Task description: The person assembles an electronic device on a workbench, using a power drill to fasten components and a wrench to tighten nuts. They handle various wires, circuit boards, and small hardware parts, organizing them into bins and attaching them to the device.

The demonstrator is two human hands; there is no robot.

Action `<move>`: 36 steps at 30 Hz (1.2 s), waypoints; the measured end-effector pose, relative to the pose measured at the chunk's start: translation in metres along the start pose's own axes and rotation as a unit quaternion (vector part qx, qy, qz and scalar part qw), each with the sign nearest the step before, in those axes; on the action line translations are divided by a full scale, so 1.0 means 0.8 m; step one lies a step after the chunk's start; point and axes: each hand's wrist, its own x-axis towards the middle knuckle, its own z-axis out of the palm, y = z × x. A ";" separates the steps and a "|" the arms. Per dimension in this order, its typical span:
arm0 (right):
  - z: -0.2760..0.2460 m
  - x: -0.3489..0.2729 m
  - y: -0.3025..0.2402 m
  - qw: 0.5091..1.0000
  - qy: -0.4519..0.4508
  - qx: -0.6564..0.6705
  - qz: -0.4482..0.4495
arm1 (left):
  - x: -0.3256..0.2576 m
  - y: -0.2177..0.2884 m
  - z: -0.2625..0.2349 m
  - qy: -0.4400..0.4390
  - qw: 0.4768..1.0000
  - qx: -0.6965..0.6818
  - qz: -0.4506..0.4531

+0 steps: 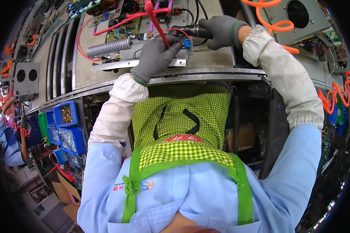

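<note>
My left hand (pixel 156 58), in a grey glove, is closed at the near side of an electronic assembly. Its fingers curl round the lower end of a thick red cable (pixel 158 25); the exact grip is partly hidden. My right hand (pixel 221 32), gloved too, wraps round a black hand-held driver (pixel 193 31) lying nearly level. The driver's slim head reaches left to just above my left fingertips. Left of that hand is a grey ribbed coil (pixel 109 47), above a silver metal strip (pixel 116 64). A small blue coil (pixel 187 43) stands just right of my left fingers.
Metal rails (pixel 62 58) run beside the work surface. Orange coiled hoses (pixel 276 26) hang over a grey fan-fitted case (pixel 309 19) at right. Blue bins (pixel 68 113) of small metal parts stand at lower left. Another person (pixel 12 141) works at far left.
</note>
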 end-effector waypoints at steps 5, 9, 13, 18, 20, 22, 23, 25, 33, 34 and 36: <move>0.007 0.008 0.000 1.000 -0.006 0.002 0.007 | -0.001 0.003 -0.004 -0.014 1.000 0.010 0.002; 0.017 0.013 0.006 1.000 0.004 0.004 0.005 | 0.000 0.011 -0.007 -0.034 0.999 0.005 -0.017; 0.010 0.012 0.004 1.000 0.000 0.001 -0.006 | 0.003 0.008 -0.004 -0.017 1.000 0.010 0.008; 0.013 0.013 0.007 1.000 0.015 -0.004 -0.011 | 0.002 0.005 -0.004 -0.019 1.000 0.003 0.013; 0.013 0.015 0.008 1.000 0.015 -0.004 -0.007 | 0.003 0.005 -0.005 -0.024 1.000 0.002 0.020; 0.013 0.017 0.008 1.000 -0.001 -0.004 0.006 | 0.003 0.012 -0.007 -0.040 0.999 0.001 -0.007; 0.014 0.017 0.007 1.000 -0.004 -0.007 0.012 | 0.003 0.014 -0.009 -0.049 0.999 0.000 -0.020; 0.012 0.016 0.005 0.999 -0.014 -0.020 0.023 | 0.002 0.016 -0.009 -0.045 0.999 0.003 -0.020; 0.020 0.014 0.010 1.000 0.019 0.003 -0.003 | -0.001 0.008 -0.005 -0.023 0.999 0.013 0.030; 0.019 0.013 0.009 1.000 0.015 0.003 -0.001 | -0.001 0.011 -0.006 -0.033 0.999 0.016 0.014; 0.019 0.014 0.009 1.000 0.015 0.005 -0.003 | 0.000 0.010 -0.010 -0.037 0.999 0.024 0.010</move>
